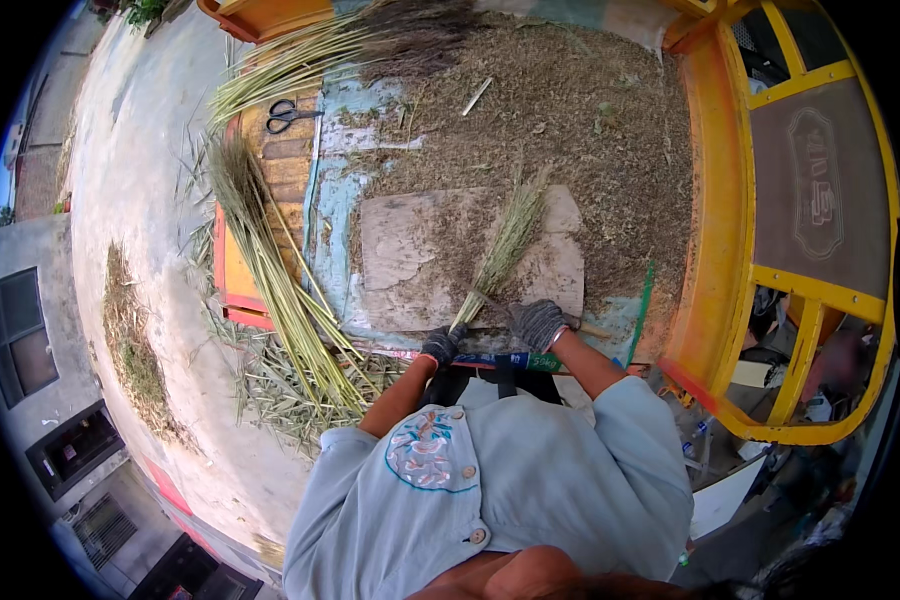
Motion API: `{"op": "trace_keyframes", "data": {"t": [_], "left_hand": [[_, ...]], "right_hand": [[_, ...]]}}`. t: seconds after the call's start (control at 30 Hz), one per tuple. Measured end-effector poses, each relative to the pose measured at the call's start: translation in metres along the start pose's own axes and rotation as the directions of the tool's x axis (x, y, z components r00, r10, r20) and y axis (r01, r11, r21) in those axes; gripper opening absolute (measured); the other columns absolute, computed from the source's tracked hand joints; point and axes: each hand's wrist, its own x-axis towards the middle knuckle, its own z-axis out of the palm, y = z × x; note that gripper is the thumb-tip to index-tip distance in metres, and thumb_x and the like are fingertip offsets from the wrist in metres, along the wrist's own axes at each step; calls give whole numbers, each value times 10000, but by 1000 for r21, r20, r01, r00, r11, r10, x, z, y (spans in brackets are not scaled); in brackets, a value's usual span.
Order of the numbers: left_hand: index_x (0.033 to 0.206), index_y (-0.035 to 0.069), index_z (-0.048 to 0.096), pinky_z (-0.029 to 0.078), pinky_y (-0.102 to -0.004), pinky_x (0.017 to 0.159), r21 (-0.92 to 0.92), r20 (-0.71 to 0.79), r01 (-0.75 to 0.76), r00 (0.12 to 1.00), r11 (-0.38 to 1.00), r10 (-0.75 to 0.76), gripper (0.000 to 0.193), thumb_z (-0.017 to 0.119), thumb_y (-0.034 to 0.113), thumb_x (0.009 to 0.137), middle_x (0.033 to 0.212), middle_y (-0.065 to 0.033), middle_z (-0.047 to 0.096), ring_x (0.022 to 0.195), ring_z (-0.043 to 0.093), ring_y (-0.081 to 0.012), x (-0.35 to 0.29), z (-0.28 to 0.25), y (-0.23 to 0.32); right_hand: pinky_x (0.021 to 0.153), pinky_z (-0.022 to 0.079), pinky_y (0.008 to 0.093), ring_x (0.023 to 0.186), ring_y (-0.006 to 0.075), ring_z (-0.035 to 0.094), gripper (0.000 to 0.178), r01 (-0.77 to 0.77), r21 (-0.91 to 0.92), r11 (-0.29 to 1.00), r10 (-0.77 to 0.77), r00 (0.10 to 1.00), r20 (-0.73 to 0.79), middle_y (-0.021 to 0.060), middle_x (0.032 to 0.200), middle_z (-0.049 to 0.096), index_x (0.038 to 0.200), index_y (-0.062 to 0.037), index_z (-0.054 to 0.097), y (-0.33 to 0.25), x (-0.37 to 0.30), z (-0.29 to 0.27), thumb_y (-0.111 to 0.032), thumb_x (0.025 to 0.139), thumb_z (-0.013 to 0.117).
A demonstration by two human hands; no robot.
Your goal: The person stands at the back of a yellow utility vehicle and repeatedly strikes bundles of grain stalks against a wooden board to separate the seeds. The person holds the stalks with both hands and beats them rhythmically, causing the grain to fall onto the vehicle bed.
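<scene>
A bunch of green, bristly seed-head stalks (511, 237) lies slantwise over a flat board (405, 240), its tips pointing away from me. My left hand (442, 345), in a dark grey knit glove, is closed round the bunch's near stem end. My right hand (538, 325), gloved alike, is closed beside the stems. From its right side sticks out a short wooden handle (592, 329). A thin dark edge runs from that hand to the stems; whether it is a blade I cannot make out.
Loose chaff (610, 130) covers much of the yellow-sided cart bed. Long-stemmed stalks (270, 265) lean over its left edge, and another pile (300, 65) lies at the far left near black scissors (288, 116). A yellow metal frame (720, 220) rises on the right. Cut leaves (290, 385) litter the ground.
</scene>
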Motion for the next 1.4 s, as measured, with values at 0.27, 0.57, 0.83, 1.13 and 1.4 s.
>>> {"op": "trace_keyframes", "data": {"t": [0.27,0.57,0.83,1.13,1.4], "left_hand": [[865,65,550,421,-354,496,-408,421,443,867,798,-266,542,386,581,842,586,-121,518,524,509,-258,4,-10,1],[689,109,449,215,-189,336,-602,793,774,609,197,32,543,399,637,801,485,35,309,383,281,-61,-38,-24,24],[722,90,453,218,-189,333,-547,837,830,544,110,57,520,367,588,842,485,25,312,392,291,-53,-55,-31,18],[855,51,525,381,-232,394,-582,774,785,615,-213,153,442,479,491,852,592,-14,473,509,467,-134,-37,9,5],[999,32,543,435,-470,751,91,-94,405,913,910,-397,487,563,462,771,905,-243,586,882,556,-400,-53,-17,91]], "right_hand": [[561,469,460,620,341,603,381,-459,218,861,505,720,-477,177,649,605,901,-31,571,78,11,-56,-378,863,419],[603,450,470,691,322,610,374,-38,35,999,47,951,-306,162,762,627,945,-57,558,49,20,15,-397,839,442],[548,453,462,585,338,581,395,-522,305,797,599,614,-514,179,652,597,936,-8,561,121,22,-87,-369,862,420],[591,459,454,630,331,594,359,-27,158,987,67,965,-252,153,645,594,832,-63,554,-18,5,5,-409,828,459],[592,457,473,662,336,603,347,8,154,988,48,935,-353,148,699,613,889,-87,564,-37,33,5,-407,823,447]]}}
